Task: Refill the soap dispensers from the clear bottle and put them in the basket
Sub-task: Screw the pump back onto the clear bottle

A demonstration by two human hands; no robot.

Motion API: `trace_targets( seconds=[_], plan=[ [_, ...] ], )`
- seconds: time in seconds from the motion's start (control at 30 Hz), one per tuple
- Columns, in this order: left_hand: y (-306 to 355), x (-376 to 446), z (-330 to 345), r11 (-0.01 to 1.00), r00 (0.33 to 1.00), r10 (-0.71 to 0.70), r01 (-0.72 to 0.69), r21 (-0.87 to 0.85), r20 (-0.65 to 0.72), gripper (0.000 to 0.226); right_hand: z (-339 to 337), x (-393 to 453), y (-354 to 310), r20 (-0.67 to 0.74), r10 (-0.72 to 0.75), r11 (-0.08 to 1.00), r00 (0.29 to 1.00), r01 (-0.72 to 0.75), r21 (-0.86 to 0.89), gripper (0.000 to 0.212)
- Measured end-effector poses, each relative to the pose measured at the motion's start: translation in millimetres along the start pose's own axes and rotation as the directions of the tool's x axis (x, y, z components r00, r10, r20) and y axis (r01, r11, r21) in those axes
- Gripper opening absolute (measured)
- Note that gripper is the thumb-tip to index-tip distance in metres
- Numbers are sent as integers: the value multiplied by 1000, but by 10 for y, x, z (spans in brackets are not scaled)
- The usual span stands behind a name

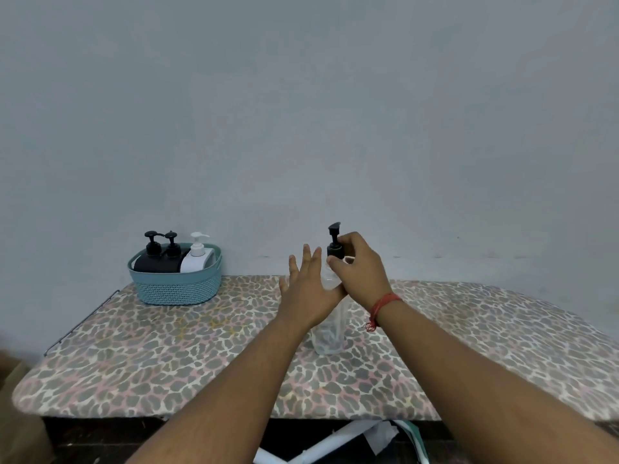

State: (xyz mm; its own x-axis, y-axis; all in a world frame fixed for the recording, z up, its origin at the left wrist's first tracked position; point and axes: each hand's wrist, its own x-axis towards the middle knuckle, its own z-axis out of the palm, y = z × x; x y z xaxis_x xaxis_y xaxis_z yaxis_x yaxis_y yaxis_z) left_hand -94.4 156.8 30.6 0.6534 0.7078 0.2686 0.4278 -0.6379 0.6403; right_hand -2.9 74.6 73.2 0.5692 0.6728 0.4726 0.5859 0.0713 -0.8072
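Right hand [360, 269] fingers pinched on clear bottle [330, 329] pump [335, 244]; left hand [310, 289] fingers spread, empty

I can read no writing anywhere in front of me. The clear bottle [330, 333] under my hands carries no label I can make out, the three dispensers [174, 256] in the basket [177, 289] show plain black and white sides, and the wall [301, 112] behind bears no sign.
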Motion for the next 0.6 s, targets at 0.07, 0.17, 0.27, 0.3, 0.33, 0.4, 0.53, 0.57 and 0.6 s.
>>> trace_targets(
  seconds=[0.07, 0.17, 0.27, 0.3, 0.33, 0.4, 0.53, 0.57, 0.6],
  plan=[
    [-1, -13, 67, 996, 999, 32, -33, -88, -22, 97, 42, -39, 64, -50, 16, 996, 999, -12, 89, 22],
    [-9, -53, 147, 983, 996, 48, -60, -174, -74, 87, 116, -109, 133, -101, 31, 977, 994, -9, 215, 27],
    [-35, -53, 162, 974, 992, 59, -82, -211, -111, 82, 193, -133, 170, -125, 24, 971, 992, 7, 239, 31],
    [-45, -51, 160, 972, 992, 54, -79, -221, -117, 79, 219, -129, 176, -130, 17, 972, 991, 14, 234, 32],
    [-53, -54, 153, 971, 992, 47, -73, -228, -121, 76, 243, -123, 175, -141, 9, 974, 990, 23, 225, 32],
    [-54, -68, 140, 969, 991, 31, -62, -239, -133, 69, 279, -118, 183, -188, -12, 980, 982, 48, 191, 31],
    [-23, -107, 117, 969, 985, 46, -84, -231, -166, 59, 320, -144, 209, -271, -122, 989, 955, 141, 49, 29],
    [-17, -114, 115, 970, 985, 51, -88, -225, -166, 58, 327, -153, 215, -281, -132, 989, 951, 147, 33, 29],
    [-13, -124, 116, 971, 984, 53, -90, -222, -168, 59, 329, -163, 216, -278, -120, 990, 953, 137, 43, 31]
  ],
)
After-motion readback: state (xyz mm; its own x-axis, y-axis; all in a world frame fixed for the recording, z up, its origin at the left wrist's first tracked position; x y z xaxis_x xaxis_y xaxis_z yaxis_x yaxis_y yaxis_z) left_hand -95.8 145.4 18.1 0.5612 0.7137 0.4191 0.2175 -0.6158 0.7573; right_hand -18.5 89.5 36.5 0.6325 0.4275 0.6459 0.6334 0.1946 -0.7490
